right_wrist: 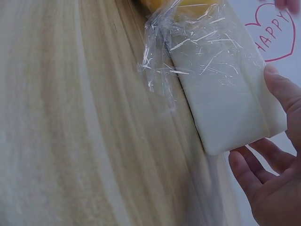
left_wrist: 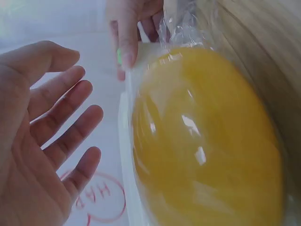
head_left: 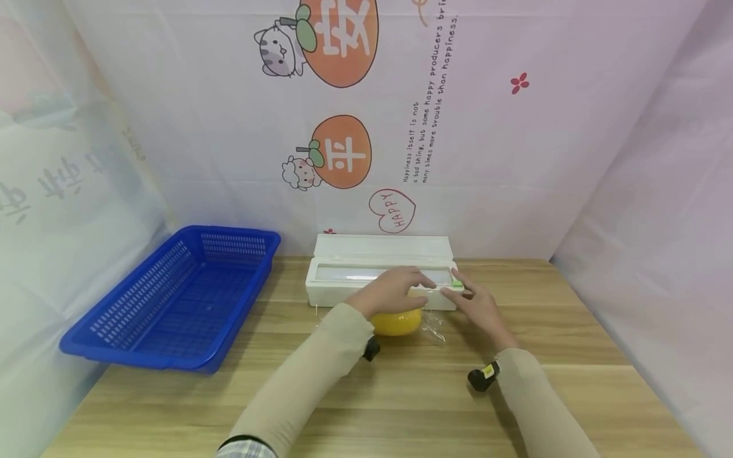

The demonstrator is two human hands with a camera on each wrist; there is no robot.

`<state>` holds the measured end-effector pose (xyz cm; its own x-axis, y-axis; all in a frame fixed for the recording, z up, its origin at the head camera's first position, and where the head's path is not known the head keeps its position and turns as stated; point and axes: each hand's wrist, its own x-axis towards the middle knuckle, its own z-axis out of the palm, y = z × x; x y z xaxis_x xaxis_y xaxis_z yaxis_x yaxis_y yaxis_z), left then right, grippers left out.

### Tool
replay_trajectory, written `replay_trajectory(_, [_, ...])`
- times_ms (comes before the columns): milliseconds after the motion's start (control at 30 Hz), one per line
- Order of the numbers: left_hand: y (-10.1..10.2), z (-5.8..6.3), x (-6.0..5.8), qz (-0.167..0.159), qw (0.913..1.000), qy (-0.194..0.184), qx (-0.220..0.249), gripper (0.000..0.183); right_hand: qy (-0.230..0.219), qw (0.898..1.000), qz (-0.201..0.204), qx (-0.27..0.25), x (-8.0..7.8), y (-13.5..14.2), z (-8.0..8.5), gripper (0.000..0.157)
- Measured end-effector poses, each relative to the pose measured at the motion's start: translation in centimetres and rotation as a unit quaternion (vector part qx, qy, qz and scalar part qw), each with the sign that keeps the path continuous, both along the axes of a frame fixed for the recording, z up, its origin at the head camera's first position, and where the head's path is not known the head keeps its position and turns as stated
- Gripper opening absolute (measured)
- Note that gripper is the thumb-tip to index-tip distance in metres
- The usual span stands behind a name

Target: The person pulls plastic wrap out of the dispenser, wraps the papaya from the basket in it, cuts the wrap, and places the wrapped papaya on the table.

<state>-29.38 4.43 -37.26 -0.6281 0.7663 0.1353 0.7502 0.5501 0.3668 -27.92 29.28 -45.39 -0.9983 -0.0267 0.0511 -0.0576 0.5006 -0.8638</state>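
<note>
A white cling film dispenser (head_left: 326, 294) stands against the back wall with its lid (head_left: 383, 247) raised. At its right end my right hand (head_left: 481, 310) holds the corner, thumb and fingers on either side of it, beside a small green part (head_left: 456, 284). In front of the dispenser lies a smooth yellow oval thing (left_wrist: 207, 132) wrapped in clear film (right_wrist: 197, 52); its exact kind cannot be told. Over it hovers my left hand (head_left: 395, 292), fingers spread and loosely bent, holding nothing. In the left wrist view that hand (left_wrist: 42, 122) is apart from the yellow thing.
To the left, a blue plastic basket (head_left: 229, 318) with slotted sides sits on the wooden table (head_left: 435, 407). Printed white sheets (head_left: 487, 159) hang behind and at both sides. Loose film ends stick out beside the yellow thing.
</note>
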Motion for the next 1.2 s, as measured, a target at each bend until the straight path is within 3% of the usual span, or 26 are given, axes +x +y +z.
replay_trajectory(167, [3.2, 0.4, -0.8, 0.019, 0.9987, 0.01, -0.047, 0.036, 0.011, 1.0, 0.007, -0.009, 0.1, 0.1, -0.1, 0.08])
replay_trajectory(400, [6.0, -0.4, -1.5, 0.074, 0.9926, 0.039, -0.089, 0.038, 0.011, 1.0, 0.015, -0.014, 0.1, 0.3, -0.5, 0.074])
replay_trajectory(633, [7.8, -0.6, -1.4, 0.072, 0.9893, 0.087, -0.093, 0.038, 0.019, 1.0, -0.001, -0.018, 0.1, 0.4, -0.7, 0.065])
replay_trajectory(867, [8.4, -0.9, -1.1, 0.095, 0.9911, 0.047, -0.08, 0.036, 0.031, 0.999, 0.011, -0.02, 0.1, 0.3, -0.8, 0.06])
replay_trajectory(1067, [8.8, -1.2, -1.5, 0.107, 0.9936, 0.011, -0.032, 0.032, 0.021, 1.0, -0.005, -0.017, 0.2, 0.2, -0.7, 0.062])
replay_trajectory(1200, [9.1, -1.2, -1.6, 0.124, 0.9921, 0.016, -0.012, 0.026, 0.021, 1.0, -0.013, -0.01, 0.1, 0.3, -0.7, 0.066])
